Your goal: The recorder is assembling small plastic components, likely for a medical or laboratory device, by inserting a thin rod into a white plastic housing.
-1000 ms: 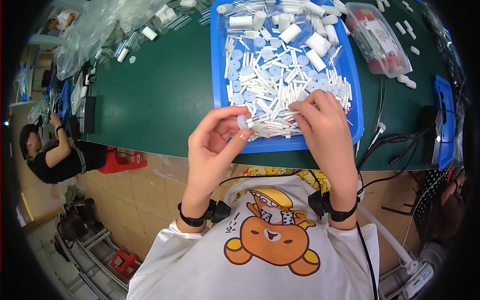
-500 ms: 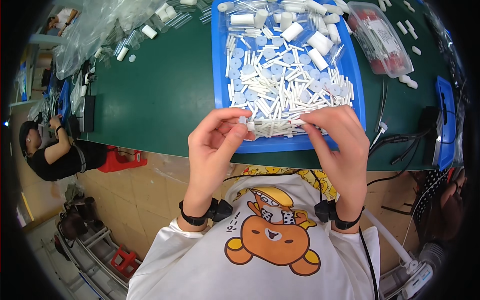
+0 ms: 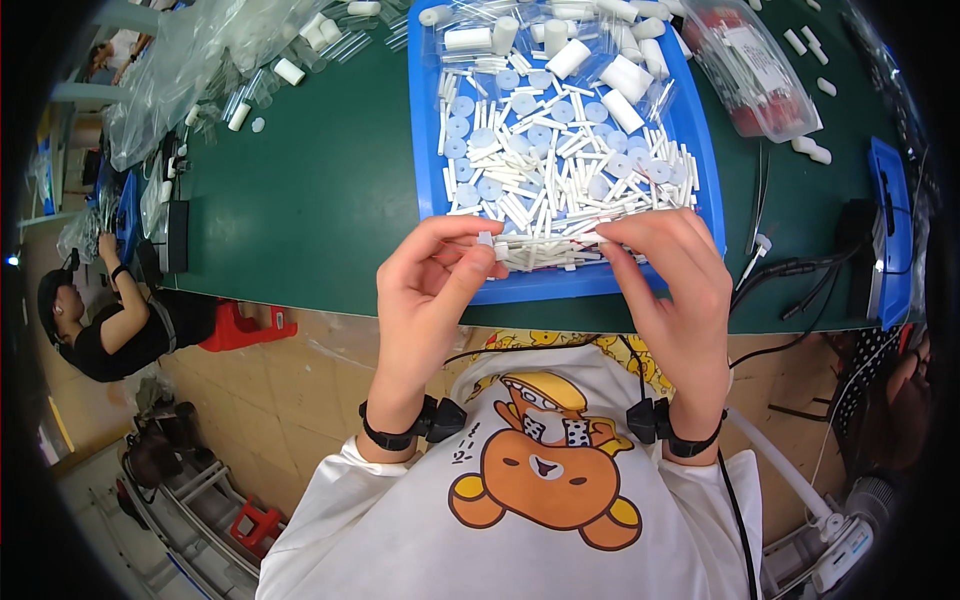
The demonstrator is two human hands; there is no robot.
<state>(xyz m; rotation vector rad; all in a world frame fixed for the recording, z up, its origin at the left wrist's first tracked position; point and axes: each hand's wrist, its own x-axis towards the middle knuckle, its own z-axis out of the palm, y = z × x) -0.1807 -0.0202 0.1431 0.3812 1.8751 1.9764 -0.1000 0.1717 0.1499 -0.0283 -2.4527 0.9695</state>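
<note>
Over the near edge of the blue tray [image 3: 428, 150], both my hands work on one slim assembly. My left hand [image 3: 432, 280] pinches a small pale block-like piece [image 3: 486, 239] at its left end, between thumb and forefinger. A thin whitish rod [image 3: 545, 241] runs level from it to the right. My right hand [image 3: 672, 275] is closed on the rod's right end with thumb and forefinger. Whether the rod is seated in the pale piece, I cannot tell. Beneath lie many short white sticks [image 3: 570, 190] and pale blue discs with centre holes [image 3: 563, 111].
White foam cylinders [image 3: 627, 77] and clear tubes fill the tray's far end. A clear plastic box [image 3: 750, 70] with red contents stands to the right, tweezers [image 3: 762, 190] and black cables [image 3: 800, 275] nearer. Plastic bags [image 3: 190, 70] lie far left; another person [image 3: 110, 320] sits beyond.
The view has shifted slightly, so the tray and box appear a little further left and up. Both hands keep their pinch on the pale piece and the rod.
</note>
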